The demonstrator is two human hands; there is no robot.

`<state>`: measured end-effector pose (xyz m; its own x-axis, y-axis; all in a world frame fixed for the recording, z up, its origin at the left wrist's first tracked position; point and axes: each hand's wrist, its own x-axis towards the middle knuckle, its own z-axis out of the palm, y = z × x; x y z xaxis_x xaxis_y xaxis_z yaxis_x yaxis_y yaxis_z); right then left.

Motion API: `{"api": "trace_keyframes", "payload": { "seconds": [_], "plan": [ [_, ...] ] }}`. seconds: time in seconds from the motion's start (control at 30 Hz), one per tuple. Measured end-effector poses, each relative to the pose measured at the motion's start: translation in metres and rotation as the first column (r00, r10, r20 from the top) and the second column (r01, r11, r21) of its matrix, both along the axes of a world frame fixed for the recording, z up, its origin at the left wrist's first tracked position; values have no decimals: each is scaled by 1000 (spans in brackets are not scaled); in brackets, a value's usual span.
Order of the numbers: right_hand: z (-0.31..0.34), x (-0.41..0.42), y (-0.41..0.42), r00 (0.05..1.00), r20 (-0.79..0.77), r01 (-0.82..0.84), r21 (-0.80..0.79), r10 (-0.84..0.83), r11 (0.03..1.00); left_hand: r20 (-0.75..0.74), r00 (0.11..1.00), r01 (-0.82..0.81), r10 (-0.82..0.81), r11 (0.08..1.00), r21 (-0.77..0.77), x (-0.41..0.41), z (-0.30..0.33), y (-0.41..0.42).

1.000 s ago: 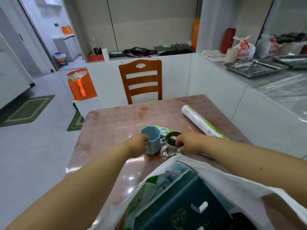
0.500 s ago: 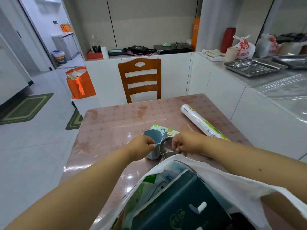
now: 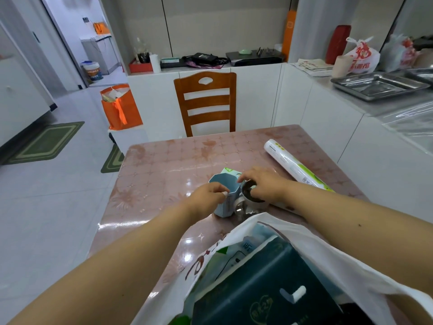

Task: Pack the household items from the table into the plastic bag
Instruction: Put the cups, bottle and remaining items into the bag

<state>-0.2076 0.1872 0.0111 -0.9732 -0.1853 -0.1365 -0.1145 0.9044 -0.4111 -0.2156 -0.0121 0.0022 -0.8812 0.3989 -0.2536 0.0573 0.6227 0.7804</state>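
Note:
A blue faceted cup [image 3: 228, 198] stands upright on the pink table [image 3: 168, 165]; my left hand [image 3: 207, 199] grips its near rim and side. Right beside it is a small glass cup [image 3: 249, 204] with a dark inside, and my right hand [image 3: 262, 182] curls over its top rim. A green and white packet [image 3: 228, 171] lies just behind the two cups. A long white roll with green print [image 3: 295, 167] lies to the right. The white plastic bag [image 3: 304, 249] sits open at the near edge, holding a dark green box [image 3: 257, 289] and a packet.
A wooden chair [image 3: 206, 102] faces the table's far side. White cabinets run along the back and right, with a metal tray [image 3: 377, 85] and a printed bag [image 3: 362, 56] on the counter. An orange bag [image 3: 120, 107] stands on the floor at left.
Both hands and the two cups have shifted a little on the table. My right hand has moved from the glass cup's side to over its top. The view has tilted slightly.

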Motion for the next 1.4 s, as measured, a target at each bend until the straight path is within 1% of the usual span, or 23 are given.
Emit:
{"api": "trace_keyframes", "payload": {
  "seconds": [0.03,0.07,0.1,0.2,0.3,0.33,0.4,0.5,0.6,0.67,0.73,0.9,1.0,1.1,1.17,1.27,1.37,1.4],
  "plan": [
    [1,-1,0,999,-9,32,-23,-32,999,0,1000,2,-2,1000,2,1,0,0],
    [2,-1,1,999,-17,41,-12,-41,999,1,1000,4,-4,1000,5,1,0,0],
    [2,1,1,1000,-12,22,19,-22,1000,2,1000,0,0,1000,14,2,0,0],
    [-2,7,-2,993,85,-91,87,84,992,32,999,-34,31,996,77,5,1,2],
    [-9,8,-8,988,93,-142,248,123,958,80,996,-54,44,991,126,7,4,4],
    [-10,7,-10,990,77,-136,271,119,953,90,995,-56,44,989,136,7,5,4],
    [-10,7,-11,993,48,-114,267,105,957,102,994,-54,38,987,150,8,6,3],
    [-8,8,-11,997,22,-83,246,81,966,78,997,-39,27,987,154,10,15,0],
    [7,11,-7,1000,-11,-25,223,28,974,23,997,-82,79,981,178,12,34,-9],
    [27,15,-5,999,-41,26,176,-19,984,-22,995,-93,98,983,159,17,53,-18],
    [58,23,-5,997,-63,59,95,-54,994,-41,994,-91,98,983,159,28,76,-28],
    [159,73,-23,992,-107,50,-91,-60,995,-13,987,-155,160,972,177,82,136,-54],
    [216,129,-35,991,-101,59,-270,-90,961,-23,984,-168,175,969,182,126,171,-74],
    [253,192,-45,996,-38,52,-436,-75,898,-28,985,-163,170,972,167,172,199,-95],
    [260,231,-49,999,0,30,-489,-34,872,-82,978,-183,193,977,111,201,211,-106],
    [240,273,-52,997,80,35,-529,8,848,-229,951,-232,208,969,-86,243,219,-119],
    [204,301,-57,986,166,114,-552,-25,826,-236,960,-213,150,939,-270,283,214,-124],
    [195,307,-59,978,207,140,-563,-24,814,-275,953,-214,128,926,-312,290,208,-124]
  ]
}}
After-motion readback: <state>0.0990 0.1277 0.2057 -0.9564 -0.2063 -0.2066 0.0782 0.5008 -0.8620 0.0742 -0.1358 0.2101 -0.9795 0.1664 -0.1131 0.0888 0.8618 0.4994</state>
